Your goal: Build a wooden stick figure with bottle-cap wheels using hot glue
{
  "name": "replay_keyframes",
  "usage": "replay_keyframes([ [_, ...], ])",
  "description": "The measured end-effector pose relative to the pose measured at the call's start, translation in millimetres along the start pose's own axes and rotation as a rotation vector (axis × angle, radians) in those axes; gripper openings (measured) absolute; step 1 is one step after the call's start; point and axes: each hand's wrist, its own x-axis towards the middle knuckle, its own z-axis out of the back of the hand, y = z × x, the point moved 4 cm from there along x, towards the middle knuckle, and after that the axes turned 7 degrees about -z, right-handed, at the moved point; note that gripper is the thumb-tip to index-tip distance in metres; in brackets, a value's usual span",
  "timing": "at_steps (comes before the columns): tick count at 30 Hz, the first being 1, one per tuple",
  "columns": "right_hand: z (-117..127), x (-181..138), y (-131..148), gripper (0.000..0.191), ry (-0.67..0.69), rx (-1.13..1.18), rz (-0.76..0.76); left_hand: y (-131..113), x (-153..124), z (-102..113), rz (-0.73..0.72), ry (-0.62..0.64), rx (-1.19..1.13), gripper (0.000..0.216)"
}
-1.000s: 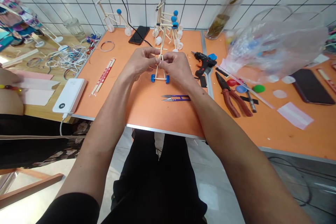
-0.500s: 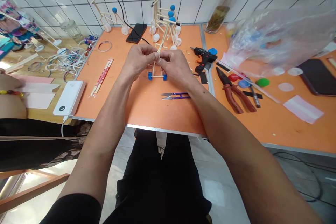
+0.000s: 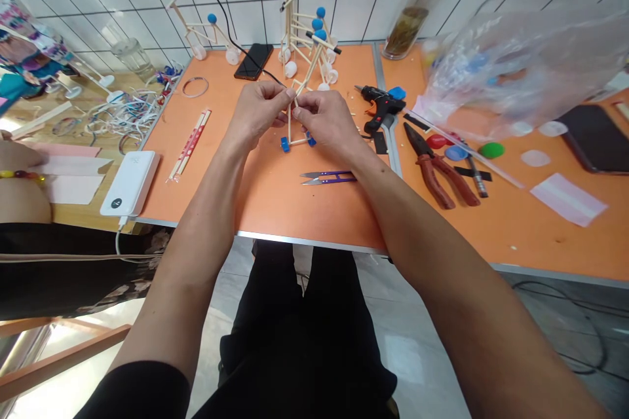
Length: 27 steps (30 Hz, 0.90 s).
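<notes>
A stick frame (image 3: 289, 123) made of thin pale wooden sticks is pinched between both hands above the orange table. Its lower crossbar carries a blue piece at each end, and the right one is partly covered by my fingers. The upper part slants away toward a black-tipped crossbar. My left hand (image 3: 256, 110) is closed on the frame's left side at the joint. Opposite it, my right hand (image 3: 328, 119) grips the same joint with thumb and fingertips. The exact contact between the fingertips is too small to make out. Nearer to me lie purple thread snips (image 3: 328, 177).
Other stick models (image 3: 289, 33) with blue balls and white wheels stand by the tiled wall. At right are a glue gun (image 3: 381, 105), pliers (image 3: 435, 167) and a plastic bag (image 3: 515, 72). Wrapped chopsticks (image 3: 190, 144) and a white power bank (image 3: 130, 182) lie left. A person's arm (image 3: 22, 173) shows far left.
The stick frame has turned slightly in my fingers. Its lower crossbar, level before, now slants up to the right, with the right blue piece closer to my right hand. Both hands keep their pinch.
</notes>
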Motion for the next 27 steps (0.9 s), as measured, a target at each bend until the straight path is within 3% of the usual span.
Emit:
replay_keyframes([
  [10,4.7,-2.4,0.2,0.034,-0.028,-0.025,0.016,-0.9,-2.4,-2.9,0.002,0.047,-0.017,0.030],
  [27,-1.3,0.8,-9.1,0.035,-0.045,0.187,-0.001,5.1,0.3,-6.7,-0.003,-0.016,-0.051,0.019],
])
